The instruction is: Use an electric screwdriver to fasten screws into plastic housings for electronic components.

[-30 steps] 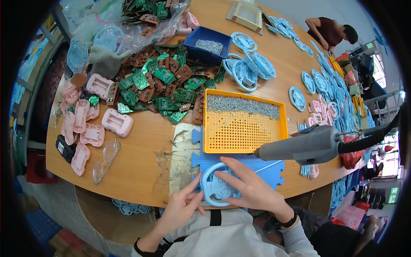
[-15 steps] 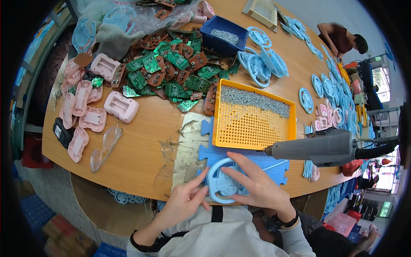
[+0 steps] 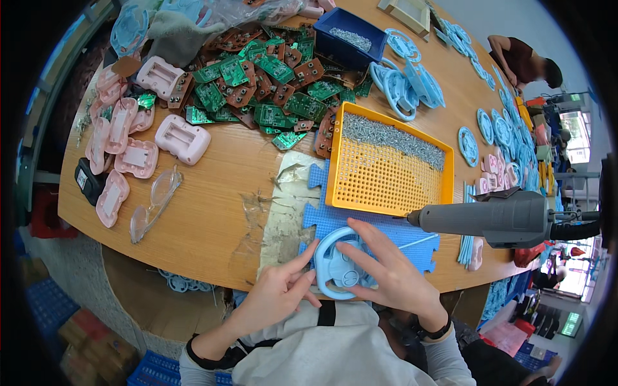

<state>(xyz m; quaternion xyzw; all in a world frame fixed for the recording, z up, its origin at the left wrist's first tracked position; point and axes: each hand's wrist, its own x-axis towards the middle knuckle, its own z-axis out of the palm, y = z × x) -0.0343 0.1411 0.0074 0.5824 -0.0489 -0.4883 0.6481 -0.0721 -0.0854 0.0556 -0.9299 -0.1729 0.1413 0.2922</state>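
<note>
A light blue toy steering wheel (image 3: pixel 339 269) is held tilted at the table's near edge, over the blue foam mat (image 3: pixel 320 217). At its left rim, my left hand (image 3: pixel 277 293) grips with thumb and forefinger. My right hand (image 3: pixel 398 278) holds the wheel from the right, its fingers over the rim and hub; the palm hides part of that side. A thin light blue rod (image 3: pixel 418 242) lies on the mat beyond my right hand. Just past the mat's near part, a grey electric screwdriver (image 3: pixel 486 219) points left, its tip by the yellow tray (image 3: pixel 329 180).
The perforated yellow tray holds many screws (image 3: pixel 393 140). A dark blue bin (image 3: pixel 338 48) of screws stands behind it. Green and brown circuit boards (image 3: pixel 257 90) are heaped far left, near pink plastic shells (image 3: pixel 183 139) and clear glasses (image 3: pixel 156 202). More blue wheels (image 3: pixel 405 87) lie right; a person (image 3: pixel 515 61) sits beyond.
The view has shifted slightly, so the table things appear moved. Both hands keep their hold on the steering wheel, which is turned a little.
</note>
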